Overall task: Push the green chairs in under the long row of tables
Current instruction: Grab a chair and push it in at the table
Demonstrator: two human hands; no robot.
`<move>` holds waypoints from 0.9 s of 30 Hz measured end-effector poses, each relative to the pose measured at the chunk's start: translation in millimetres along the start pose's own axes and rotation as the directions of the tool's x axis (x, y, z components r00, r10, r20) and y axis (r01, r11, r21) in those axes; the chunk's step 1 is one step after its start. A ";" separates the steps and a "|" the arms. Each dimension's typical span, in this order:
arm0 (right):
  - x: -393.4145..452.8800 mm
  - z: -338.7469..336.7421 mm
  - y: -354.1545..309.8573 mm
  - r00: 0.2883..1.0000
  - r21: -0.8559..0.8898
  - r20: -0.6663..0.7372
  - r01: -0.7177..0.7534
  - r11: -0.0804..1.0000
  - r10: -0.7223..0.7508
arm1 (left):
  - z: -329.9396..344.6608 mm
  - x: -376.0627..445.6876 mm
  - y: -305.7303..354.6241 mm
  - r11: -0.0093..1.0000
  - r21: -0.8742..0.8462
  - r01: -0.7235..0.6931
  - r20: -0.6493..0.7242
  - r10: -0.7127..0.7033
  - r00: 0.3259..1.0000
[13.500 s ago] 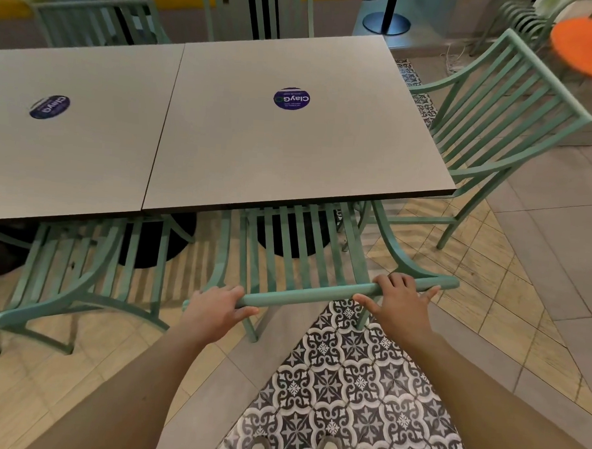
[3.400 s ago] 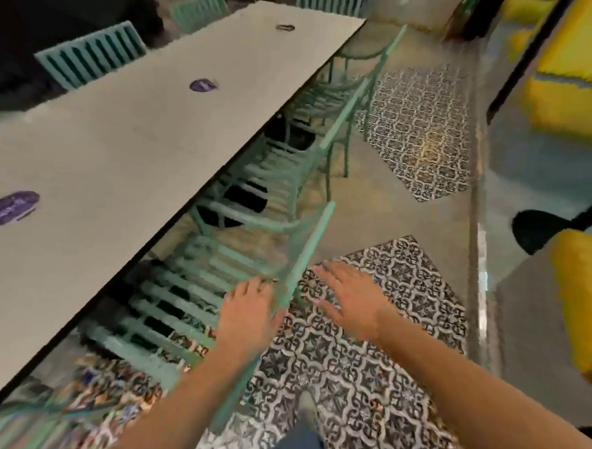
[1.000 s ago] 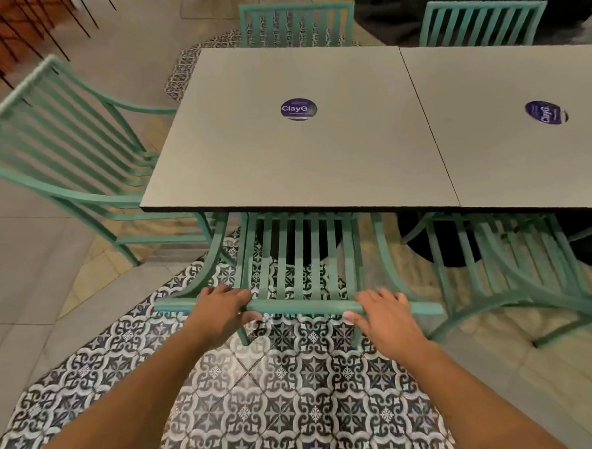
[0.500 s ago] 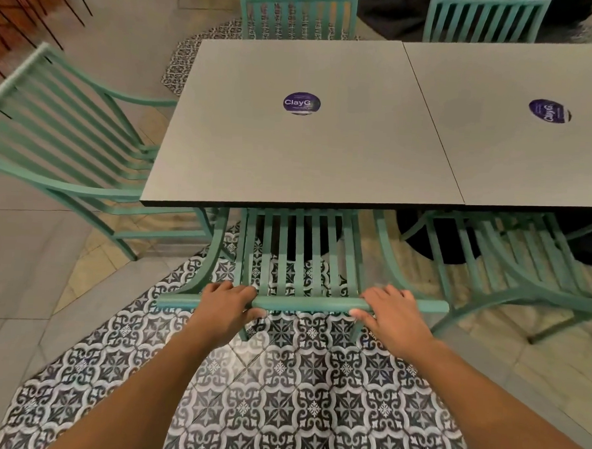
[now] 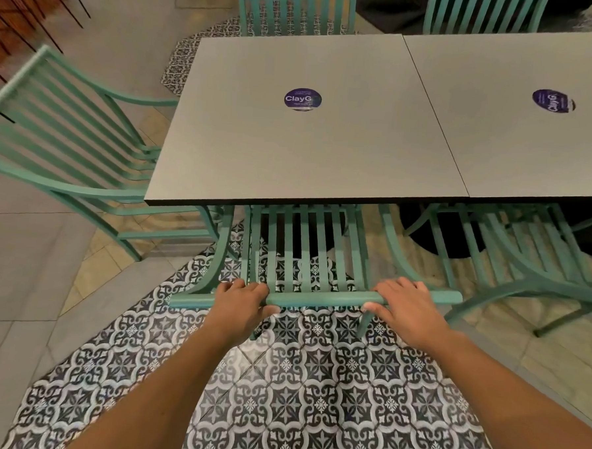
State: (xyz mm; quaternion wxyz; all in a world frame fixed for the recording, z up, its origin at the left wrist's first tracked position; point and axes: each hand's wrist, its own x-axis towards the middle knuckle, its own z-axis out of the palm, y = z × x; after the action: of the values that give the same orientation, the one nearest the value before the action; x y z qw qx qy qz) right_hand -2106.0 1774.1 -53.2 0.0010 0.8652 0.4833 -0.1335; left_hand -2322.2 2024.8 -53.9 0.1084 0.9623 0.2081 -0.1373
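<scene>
The green chair (image 5: 306, 255) is slatted metal painted a pale teal, with a round top rail and curved arms; its seat sits under the near edge of the grey table (image 5: 291, 148). The left hand (image 5: 240, 305) wraps the rail left of centre, thumb beneath. The right hand (image 5: 405, 307) grasps it right of centre. Another teal chair (image 5: 69, 137) stands at the table's left end, on patterned floor tiles (image 5: 313, 397).

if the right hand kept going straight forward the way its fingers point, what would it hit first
Probably the near edge of the table. The right hand grips the chair's top rail, fingers pointing toward the table, with only the chair's back slats sloping below that line. Depth is hard to judge.
</scene>
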 end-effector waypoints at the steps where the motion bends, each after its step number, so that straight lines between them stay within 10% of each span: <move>1: 0.7 0.1 1.3 1.000 0.006 -0.001 0.002 1.000 -0.002 | 0.0 0.7 0.5 1.000 0.006 -0.001 0.000 0.001 1.000; 27: -2.5 -3.3 -4.1 0.998 0.040 0.051 -0.029 0.999 0.027 | 3.5 1.5 -5.1 0.997 0.032 -0.066 -0.050 0.067 0.997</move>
State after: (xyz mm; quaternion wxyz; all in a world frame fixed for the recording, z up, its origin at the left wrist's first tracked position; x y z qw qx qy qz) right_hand -2109.8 1774.6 -48.9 -0.0024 0.8682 0.4679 -0.1652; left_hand -2323.9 2029.0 -58.5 0.0929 0.9734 0.1766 -0.1123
